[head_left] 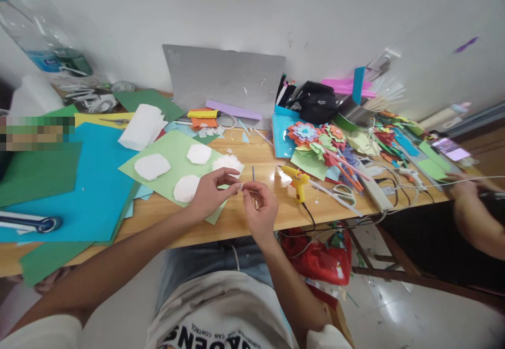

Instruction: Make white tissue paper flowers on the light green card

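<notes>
My left hand (211, 194) and my right hand (261, 209) meet fingertip to fingertip over the table's front part. Between them they pinch a tiny white piece (241, 186), perhaps paper; its exact shape is too small to make out. Behind my left fingers lies a fringed white paper flower (229, 163). Several white paper cutouts, one of them an oval (152, 166), rest on a light green sheet (173, 146) left of my hands. Just beyond my right hand is a thin dark blue stick (253, 173). A yellow glue gun (296, 178) stands to the right.
Blue paper (94, 181) and a white paper roll (142, 126) lie left. Rightward are paper flowers (305, 133), scissors (344, 195), a power strip (371, 186) and cords. A grey board (224, 78) leans on the wall. Another person's hand (465, 188) is at far right.
</notes>
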A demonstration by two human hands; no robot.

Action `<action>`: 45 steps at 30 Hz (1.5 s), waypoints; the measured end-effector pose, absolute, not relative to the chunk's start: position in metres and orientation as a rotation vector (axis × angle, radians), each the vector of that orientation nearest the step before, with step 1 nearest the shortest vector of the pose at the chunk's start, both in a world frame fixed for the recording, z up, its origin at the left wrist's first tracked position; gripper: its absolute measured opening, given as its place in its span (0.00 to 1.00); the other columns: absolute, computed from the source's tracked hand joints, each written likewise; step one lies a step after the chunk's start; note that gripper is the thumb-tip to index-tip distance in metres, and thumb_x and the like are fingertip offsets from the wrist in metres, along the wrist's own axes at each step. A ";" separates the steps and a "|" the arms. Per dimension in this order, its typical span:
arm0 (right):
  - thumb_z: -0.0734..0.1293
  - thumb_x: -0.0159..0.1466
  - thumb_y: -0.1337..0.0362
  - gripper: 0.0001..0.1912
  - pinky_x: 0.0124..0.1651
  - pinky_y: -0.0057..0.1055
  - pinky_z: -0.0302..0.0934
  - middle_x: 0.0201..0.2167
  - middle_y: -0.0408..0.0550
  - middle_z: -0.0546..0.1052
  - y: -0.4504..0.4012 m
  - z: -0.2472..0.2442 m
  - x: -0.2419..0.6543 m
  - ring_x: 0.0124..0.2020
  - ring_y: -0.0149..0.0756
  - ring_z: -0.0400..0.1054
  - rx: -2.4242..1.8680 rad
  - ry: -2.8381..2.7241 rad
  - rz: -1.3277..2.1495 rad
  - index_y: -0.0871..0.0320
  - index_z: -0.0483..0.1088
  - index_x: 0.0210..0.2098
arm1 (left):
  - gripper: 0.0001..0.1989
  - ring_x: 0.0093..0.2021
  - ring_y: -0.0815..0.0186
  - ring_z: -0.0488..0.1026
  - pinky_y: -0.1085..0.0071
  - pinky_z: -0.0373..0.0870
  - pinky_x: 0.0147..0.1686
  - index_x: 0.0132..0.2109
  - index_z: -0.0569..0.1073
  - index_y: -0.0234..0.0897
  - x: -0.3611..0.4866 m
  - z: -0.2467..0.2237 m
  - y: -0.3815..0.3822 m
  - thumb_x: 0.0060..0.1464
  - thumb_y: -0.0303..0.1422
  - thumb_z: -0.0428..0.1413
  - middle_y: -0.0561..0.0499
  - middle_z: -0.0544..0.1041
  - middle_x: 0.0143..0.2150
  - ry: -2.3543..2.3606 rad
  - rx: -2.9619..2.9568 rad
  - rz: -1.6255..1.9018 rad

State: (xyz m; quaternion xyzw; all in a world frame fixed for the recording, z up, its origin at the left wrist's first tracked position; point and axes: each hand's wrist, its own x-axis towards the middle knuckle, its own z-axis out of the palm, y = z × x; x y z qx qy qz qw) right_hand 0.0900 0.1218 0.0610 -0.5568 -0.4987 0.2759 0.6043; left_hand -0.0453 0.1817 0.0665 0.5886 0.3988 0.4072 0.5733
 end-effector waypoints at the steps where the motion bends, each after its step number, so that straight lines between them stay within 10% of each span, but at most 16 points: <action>1: 0.65 0.64 0.61 0.07 0.45 0.34 0.69 0.37 0.48 0.77 0.120 0.061 0.091 0.39 0.36 0.73 -1.285 -1.158 0.627 0.55 0.72 0.40 | 0.22 0.42 0.60 0.78 0.66 0.76 0.40 0.50 0.73 0.37 -0.045 0.067 0.181 0.50 0.42 0.63 0.46 0.80 0.40 0.922 1.375 0.954; 23: 0.69 0.60 0.58 0.09 0.32 0.28 0.64 0.28 0.45 0.76 0.121 0.053 0.104 0.30 0.32 0.69 -1.409 -1.128 0.699 0.57 0.75 0.31 | 0.27 0.40 0.61 0.76 0.64 0.80 0.36 0.52 0.71 0.36 -0.042 0.063 0.179 0.46 0.42 0.66 0.47 0.78 0.37 0.911 1.349 0.797; 36: 0.69 0.59 0.54 0.14 0.33 0.28 0.63 0.25 0.43 0.74 0.129 0.046 0.104 0.27 0.30 0.66 -1.346 -0.993 0.878 0.60 0.74 0.33 | 0.16 0.27 0.70 0.67 0.76 0.69 0.22 0.35 0.76 0.34 -0.040 0.066 0.182 0.48 0.44 0.61 0.52 0.73 0.29 1.007 1.346 0.729; 45: 0.66 0.62 0.58 0.13 0.52 0.42 0.62 0.43 0.55 0.71 0.088 0.035 0.171 0.48 0.43 0.66 -1.717 -1.016 -0.218 0.60 0.69 0.42 | 0.12 0.33 0.63 0.72 0.70 0.66 0.36 0.33 0.79 0.36 -0.077 0.080 0.224 0.49 0.40 0.57 0.49 0.80 0.32 1.410 1.855 0.727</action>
